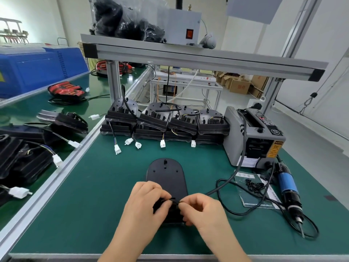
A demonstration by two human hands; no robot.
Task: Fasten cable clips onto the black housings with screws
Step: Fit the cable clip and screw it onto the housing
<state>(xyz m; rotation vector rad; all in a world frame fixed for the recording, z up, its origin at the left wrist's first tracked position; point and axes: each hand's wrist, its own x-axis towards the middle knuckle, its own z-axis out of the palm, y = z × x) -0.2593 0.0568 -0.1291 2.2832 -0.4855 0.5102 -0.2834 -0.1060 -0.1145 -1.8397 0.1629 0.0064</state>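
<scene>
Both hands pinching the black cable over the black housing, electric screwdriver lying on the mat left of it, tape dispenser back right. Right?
One error: in the head view the electric screwdriver lies on the green mat right of the black housing, not left. The rest stands: left hand and right hand pinch the black cable over it, tape dispenser back right.

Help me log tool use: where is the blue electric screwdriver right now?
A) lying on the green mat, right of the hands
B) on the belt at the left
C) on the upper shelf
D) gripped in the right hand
A: the blue electric screwdriver lies on the green mat near the tape dispenser, while the left hand and right hand both pinch a black cable over the black housing.
</scene>
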